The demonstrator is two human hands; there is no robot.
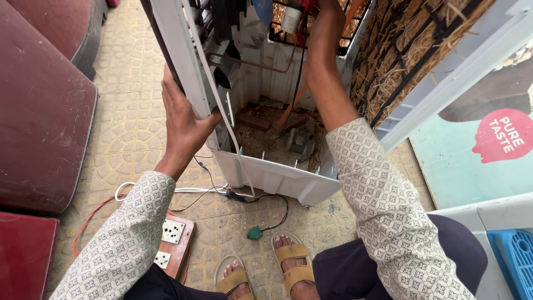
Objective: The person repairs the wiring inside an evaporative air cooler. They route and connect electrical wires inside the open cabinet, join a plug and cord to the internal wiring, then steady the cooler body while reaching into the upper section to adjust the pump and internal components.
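Sofa: dark red, far left of the cooler, on the tiled floor.
Socket board: wooden, with white sockets, on the floor left of and nearer than the cooler; orange and white cables lie beside it.
Left hand: grips the cooler's left front post, fingers curled round the white edge, thumb pressed to its inner face.
Cooler: white open casing standing on the floor just beyond the sandalled feet; its dusty tray holds a small grey pump.
Right hand: reaches up inside the cooler, top of frame; cut off, so the fingers' state cannot be told.
Pad: straw panel right of the cooler, leaning open.
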